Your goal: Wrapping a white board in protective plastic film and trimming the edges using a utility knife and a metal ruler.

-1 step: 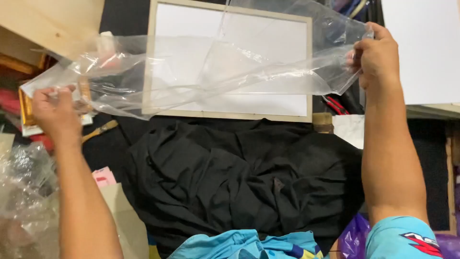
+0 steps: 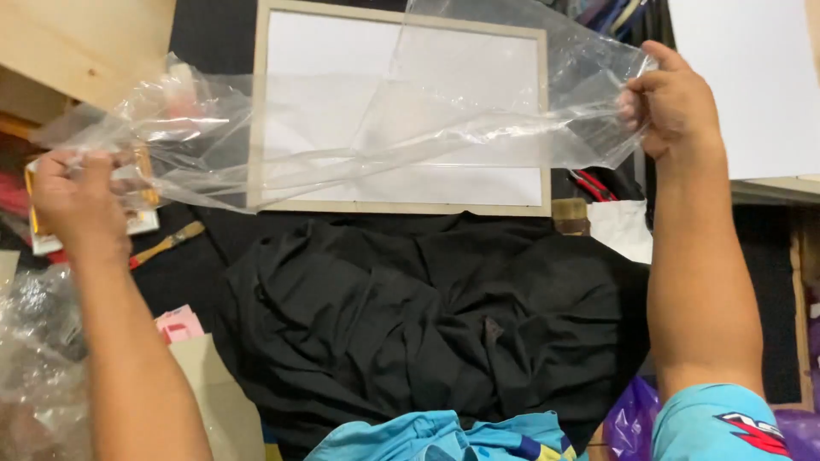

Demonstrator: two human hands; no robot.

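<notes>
left hand (image 2: 75,201) pinching clear plastic bag (image 2: 384,128) | right hand (image 2: 675,102) gripping its other end | bag veils white framed board (image 2: 401,111) | board above black cloth (image 2: 427,324)

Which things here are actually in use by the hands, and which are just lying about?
In use:
left hand
right hand
clear plastic bag, stretched between both hands

Lying about:
black garment
white framed board
wooden-handled brush
crumpled plastic
purple bag

Two hands, left hand (image 2: 77,201) and right hand (image 2: 675,102), hold a clear plastic bag (image 2: 384,128) stretched wide above black cloth (image 2: 427,324) and a white board (image 2: 342,51).
</notes>
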